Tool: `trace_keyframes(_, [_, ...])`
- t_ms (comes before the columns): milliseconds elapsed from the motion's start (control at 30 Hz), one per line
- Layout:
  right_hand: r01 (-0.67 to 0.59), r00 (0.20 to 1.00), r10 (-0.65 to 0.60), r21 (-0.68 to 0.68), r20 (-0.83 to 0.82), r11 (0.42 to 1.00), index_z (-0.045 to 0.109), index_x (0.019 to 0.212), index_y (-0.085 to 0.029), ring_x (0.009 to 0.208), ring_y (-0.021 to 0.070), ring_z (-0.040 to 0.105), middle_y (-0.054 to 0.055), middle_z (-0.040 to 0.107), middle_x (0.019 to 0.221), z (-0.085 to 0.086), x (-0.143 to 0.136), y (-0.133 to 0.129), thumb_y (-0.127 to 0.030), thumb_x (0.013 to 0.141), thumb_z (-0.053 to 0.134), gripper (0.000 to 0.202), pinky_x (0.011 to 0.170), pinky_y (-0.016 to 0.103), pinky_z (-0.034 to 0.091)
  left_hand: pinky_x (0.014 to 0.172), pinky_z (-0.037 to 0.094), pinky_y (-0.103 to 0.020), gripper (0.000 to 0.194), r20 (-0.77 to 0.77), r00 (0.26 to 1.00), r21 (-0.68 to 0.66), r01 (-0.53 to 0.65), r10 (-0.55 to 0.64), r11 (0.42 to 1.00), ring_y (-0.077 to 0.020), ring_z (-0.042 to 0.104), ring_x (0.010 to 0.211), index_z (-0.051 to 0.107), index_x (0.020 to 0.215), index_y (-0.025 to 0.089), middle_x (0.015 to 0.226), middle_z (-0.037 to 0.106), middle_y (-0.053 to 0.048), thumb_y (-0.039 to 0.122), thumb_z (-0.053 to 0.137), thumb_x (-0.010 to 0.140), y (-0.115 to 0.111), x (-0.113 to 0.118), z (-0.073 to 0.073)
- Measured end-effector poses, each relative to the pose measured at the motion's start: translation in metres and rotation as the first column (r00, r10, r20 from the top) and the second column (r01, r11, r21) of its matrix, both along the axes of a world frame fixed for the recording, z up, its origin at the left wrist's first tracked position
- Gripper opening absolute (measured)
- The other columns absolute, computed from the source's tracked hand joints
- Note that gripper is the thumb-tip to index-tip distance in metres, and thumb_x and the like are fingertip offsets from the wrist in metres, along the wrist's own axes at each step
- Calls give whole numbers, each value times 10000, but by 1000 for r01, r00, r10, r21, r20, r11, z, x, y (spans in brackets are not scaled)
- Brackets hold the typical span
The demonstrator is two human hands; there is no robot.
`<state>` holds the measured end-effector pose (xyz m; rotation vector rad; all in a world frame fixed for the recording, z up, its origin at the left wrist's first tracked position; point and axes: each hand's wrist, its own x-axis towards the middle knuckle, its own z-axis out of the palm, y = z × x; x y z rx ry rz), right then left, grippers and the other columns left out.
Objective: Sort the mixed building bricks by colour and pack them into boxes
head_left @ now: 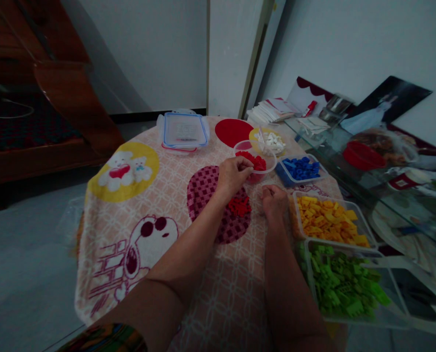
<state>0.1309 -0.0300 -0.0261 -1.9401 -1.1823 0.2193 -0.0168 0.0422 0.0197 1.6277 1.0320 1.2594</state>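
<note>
My left hand point(235, 175) is at the near left rim of a round clear bowl point(270, 168) of red toy bricks point(252, 160). Its fingers are bent together over the bowl's edge; whatever they pinch is too small to make out. My right hand point(275, 201) rests low over the cloth, just in front of the bowl, with its fingers curled closed. I cannot see what is inside them. A small pile of red bricks point(240, 207) lies on the cloth's dark red checked circle, below my left hand.
Right of my hands stand clear boxes of blue bricks point(301, 168), yellow bricks point(326, 220) and green bricks point(344, 281). White pieces point(274, 143) lie behind the bowl. Blue-edged lids point(186, 129) sit at the far left. A cluttered glass shelf point(331, 151) borders the right side.
</note>
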Motion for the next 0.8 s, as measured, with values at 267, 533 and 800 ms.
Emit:
trace_keyframes(267, [-28,999,28,17,-16,999,732,774,-189,682,224,611,64,711,709,-2,2,0,-320,800,506,263,706,335,430,710,488,-248,139,-392,900,109,250,-190,962,-138,635,684,779,790,150,709,723,-30,92,654,766,-10,-4,12])
trace_keyframes(533, [-31,999,31,12,-21,999,731,795,-181,679,222,615,75,720,728,-4,3,1,-332,817,498,278,689,333,433,806,528,-311,164,-747,609,22,422,-266,906,-226,702,817,803,775,170,815,765,-94,71,685,720,-13,0,-3])
trace_keyframes(800, [-26,1000,26,22,1,999,733,806,-175,700,217,604,80,725,754,-5,2,1,-327,825,492,285,692,324,419,768,525,-286,174,-774,535,-82,444,-338,892,-210,703,775,794,755,172,791,762,-84,38,704,690,-17,1,2])
